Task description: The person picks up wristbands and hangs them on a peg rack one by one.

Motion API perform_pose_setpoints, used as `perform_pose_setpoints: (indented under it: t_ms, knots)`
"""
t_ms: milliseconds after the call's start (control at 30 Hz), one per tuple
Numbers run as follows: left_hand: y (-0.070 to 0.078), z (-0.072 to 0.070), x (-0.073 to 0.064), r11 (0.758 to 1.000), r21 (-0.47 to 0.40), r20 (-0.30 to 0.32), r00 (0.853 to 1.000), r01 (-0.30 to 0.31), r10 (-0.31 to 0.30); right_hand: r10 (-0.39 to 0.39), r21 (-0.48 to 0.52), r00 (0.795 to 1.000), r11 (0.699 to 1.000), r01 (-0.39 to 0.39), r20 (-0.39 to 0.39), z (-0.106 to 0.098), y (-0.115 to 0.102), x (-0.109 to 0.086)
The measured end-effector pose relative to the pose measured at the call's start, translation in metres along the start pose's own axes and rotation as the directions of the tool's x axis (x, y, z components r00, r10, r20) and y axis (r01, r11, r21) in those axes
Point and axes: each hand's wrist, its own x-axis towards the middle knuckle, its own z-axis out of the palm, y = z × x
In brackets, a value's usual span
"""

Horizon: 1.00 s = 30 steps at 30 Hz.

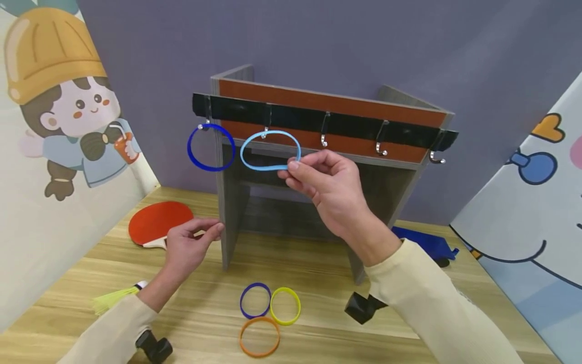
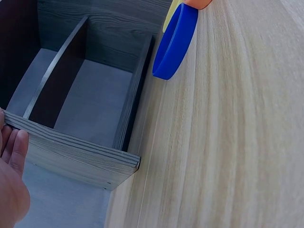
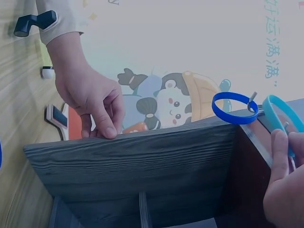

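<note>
My right hand point(image 1: 334, 189) pinches a light blue wristband point(image 1: 246, 161) between thumb and fingers. The band's far side overlaps the second hook from the left on the black rail point(image 1: 295, 115). On the leftmost hook hangs a dark blue wristband point(image 1: 189, 149), also seen beside the light blue one in the right wrist view. My left hand point(image 1: 191, 240) is at the front edge of the grey wooden shelf's point(image 1: 231, 212) left side panel. There, in the right wrist view, the left thumb and fingers point(image 3: 108, 131) grip the panel's edge.
On the table lie a purple-blue wristband point(image 1: 242, 303), a yellow wristband point(image 1: 298, 306) and an orange wristband point(image 1: 259, 355). A red table tennis bat point(image 1: 159, 221) and a yellow shuttlecock point(image 1: 111, 299) are at left; a blue object point(image 1: 420, 242) lies right of the shelf.
</note>
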Motion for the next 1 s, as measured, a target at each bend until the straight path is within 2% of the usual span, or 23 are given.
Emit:
perform_pose_setpoints:
  t_ms: [167, 500, 1000]
  knots:
    - [-0.002, 0.002, 0.001, 1.0, -0.027, -0.003, 1.0, -0.011, 0.011, -0.005, 0.013, 1.0, 1.0, 0.005, -0.016, -0.002, 0.002, 0.002]
    - [-0.003, 0.003, 0.001, 1.0, -0.026, 0.002, 1.0, -0.01, 0.01, -0.005, -0.01, 1.0, 1.0, 0.005, -0.028, -0.006, 0.01, 0.003]
    - [-0.002, 0.002, 0.0, 1.0, -0.017, -0.013, 1.0, -0.002, 0.002, 0.071, -0.159, 0.997, 0.984, -0.076, -0.042, -0.003, 0.02, 0.004]
